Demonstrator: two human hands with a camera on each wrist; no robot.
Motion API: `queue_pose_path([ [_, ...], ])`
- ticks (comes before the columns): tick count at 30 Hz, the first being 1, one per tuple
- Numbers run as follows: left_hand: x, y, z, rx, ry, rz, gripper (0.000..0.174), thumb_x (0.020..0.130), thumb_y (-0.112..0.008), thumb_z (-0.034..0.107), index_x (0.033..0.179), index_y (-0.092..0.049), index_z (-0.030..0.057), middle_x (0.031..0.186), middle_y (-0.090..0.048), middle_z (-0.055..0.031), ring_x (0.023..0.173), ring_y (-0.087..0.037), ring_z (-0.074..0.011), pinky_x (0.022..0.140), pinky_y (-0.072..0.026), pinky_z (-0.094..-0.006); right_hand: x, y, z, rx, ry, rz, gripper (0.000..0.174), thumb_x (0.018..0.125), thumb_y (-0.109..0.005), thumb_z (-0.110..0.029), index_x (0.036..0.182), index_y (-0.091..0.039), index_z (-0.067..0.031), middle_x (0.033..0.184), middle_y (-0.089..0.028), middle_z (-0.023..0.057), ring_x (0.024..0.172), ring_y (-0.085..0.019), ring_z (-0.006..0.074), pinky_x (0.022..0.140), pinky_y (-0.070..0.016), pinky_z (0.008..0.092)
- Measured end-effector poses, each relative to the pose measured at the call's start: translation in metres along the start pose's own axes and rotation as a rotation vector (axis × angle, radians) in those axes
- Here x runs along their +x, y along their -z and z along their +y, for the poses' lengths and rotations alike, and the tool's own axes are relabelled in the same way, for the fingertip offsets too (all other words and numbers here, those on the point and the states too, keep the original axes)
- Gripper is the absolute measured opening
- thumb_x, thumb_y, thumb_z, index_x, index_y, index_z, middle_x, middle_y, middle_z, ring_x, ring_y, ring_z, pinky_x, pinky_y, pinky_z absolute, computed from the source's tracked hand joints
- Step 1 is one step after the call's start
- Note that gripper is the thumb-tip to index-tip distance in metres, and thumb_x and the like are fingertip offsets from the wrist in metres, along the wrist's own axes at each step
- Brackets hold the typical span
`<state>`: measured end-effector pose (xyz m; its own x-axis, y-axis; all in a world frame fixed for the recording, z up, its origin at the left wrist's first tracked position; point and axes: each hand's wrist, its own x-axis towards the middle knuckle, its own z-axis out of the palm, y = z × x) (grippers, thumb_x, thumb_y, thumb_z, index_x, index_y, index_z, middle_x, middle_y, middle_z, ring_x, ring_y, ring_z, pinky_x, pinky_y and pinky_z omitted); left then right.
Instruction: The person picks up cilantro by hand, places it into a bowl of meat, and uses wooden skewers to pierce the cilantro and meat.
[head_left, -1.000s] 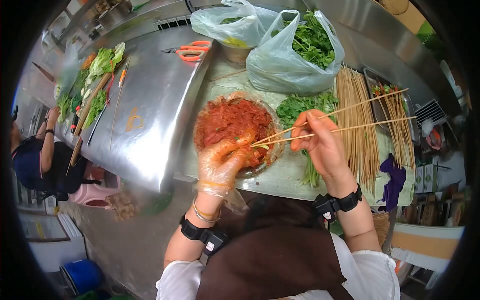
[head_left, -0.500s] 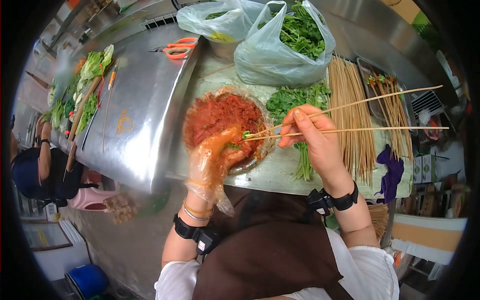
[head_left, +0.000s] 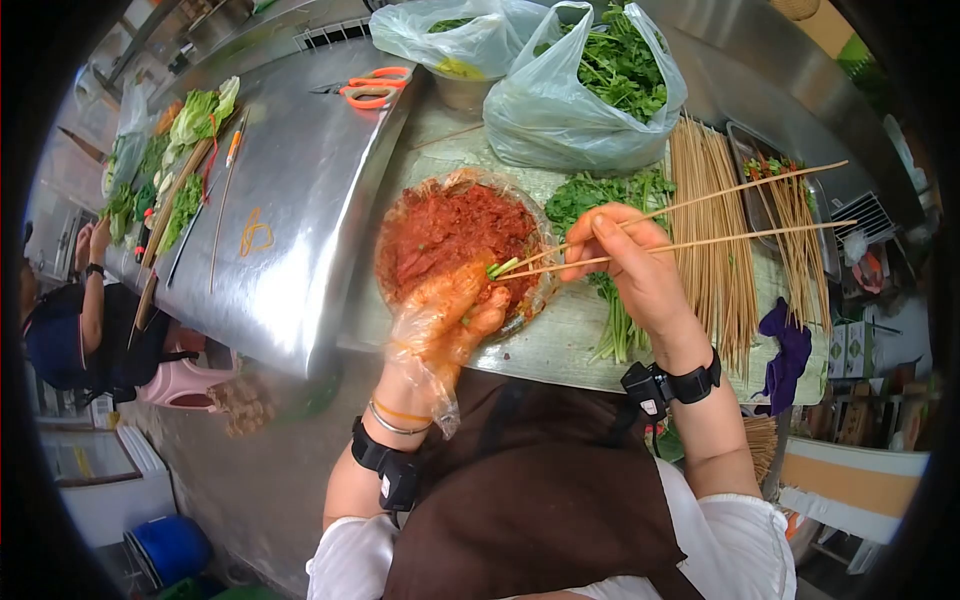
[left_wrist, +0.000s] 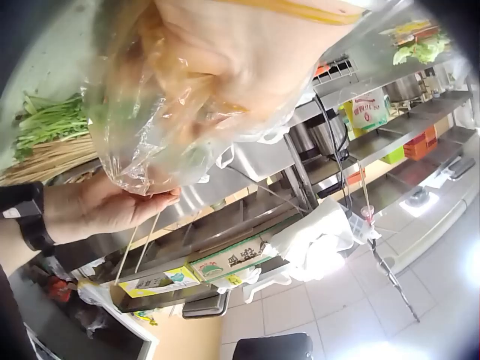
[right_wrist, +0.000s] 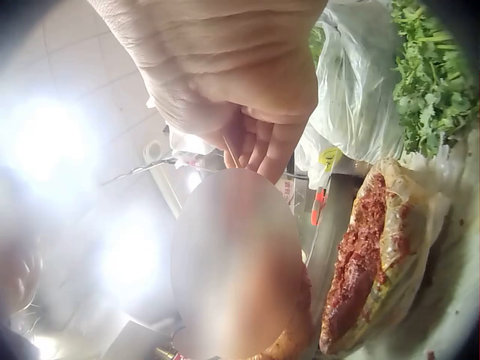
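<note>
In the head view my left hand [head_left: 440,310], in a sauce-stained clear plastic glove, reaches over the near side of a plastic-lined bowl [head_left: 385,262] of red sauced meat [head_left: 455,225]. Its fingers pinch short green stem pieces [head_left: 497,270] at the tips of two bamboo skewers [head_left: 740,187]. My bare right hand [head_left: 630,265] grips these skewers between thumb and fingers, their long ends pointing right. The left wrist view shows mostly the glove [left_wrist: 172,97], which hides the left fingertips. A blurred oval covers the middle of the right wrist view.
Coriander [head_left: 610,195] lies beside the bowl, below a plastic bag [head_left: 570,130] of greens. Many loose skewers [head_left: 710,250] and a tray [head_left: 740,150] with filled skewers are at the right, near a purple cloth [head_left: 788,355]. Orange-handled scissors [head_left: 375,88] rest on the metal counter [head_left: 290,200].
The left hand has gone from the meat to the skewer tips, its fingers now closer around the green pieces. The right hand keeps its grip; the skewers swung slightly. The head view shifted a little.
</note>
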<state>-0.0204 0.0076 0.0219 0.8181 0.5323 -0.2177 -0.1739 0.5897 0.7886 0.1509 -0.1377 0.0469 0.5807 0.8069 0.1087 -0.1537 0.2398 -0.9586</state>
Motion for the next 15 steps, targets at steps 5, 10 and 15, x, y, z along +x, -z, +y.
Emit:
queue_pose_path([
  [5,0.003,-0.002,0.005,-0.397,0.11,0.058,0.034,0.088,-0.055,0.002,0.12,-0.048,-0.0038,0.12,-0.051,-0.0147,0.103,-0.056,-0.0234,0.085,-0.0515,-0.0286,-0.017,-0.006,-0.01,0.001,0.159,0.042,0.03,0.096,-0.044,-0.023,0.09,-0.057,0.0029,0.083,-0.059,0.0106,0.073,-0.063,0.0198,0.069,-0.0524,0.0292],
  [10,0.006,0.0,-0.011,-0.281,-0.104,0.045,0.036,0.088,-0.057,0.006,0.122,-0.049,-0.0039,0.117,-0.053,-0.014,0.105,-0.056,-0.0247,0.086,-0.0521,-0.0321,-0.031,-0.029,0.002,-0.162,0.301,0.053,0.025,0.095,-0.046,-0.017,0.089,-0.058,0.0044,0.085,-0.057,0.0117,0.075,-0.062,0.02,0.07,-0.0515,0.0295],
  [15,0.004,-0.002,-0.008,-0.356,-0.081,0.057,0.039,0.089,-0.057,0.008,0.126,-0.046,-0.0017,0.124,-0.049,-0.0126,0.11,-0.052,-0.0249,0.09,-0.0496,-0.0325,-0.033,-0.035,0.005,-0.288,0.373,0.037,0.02,0.093,-0.048,-0.013,0.089,-0.06,0.0023,0.089,-0.059,0.0116,0.078,-0.062,0.0213,0.074,-0.0507,0.0318],
])
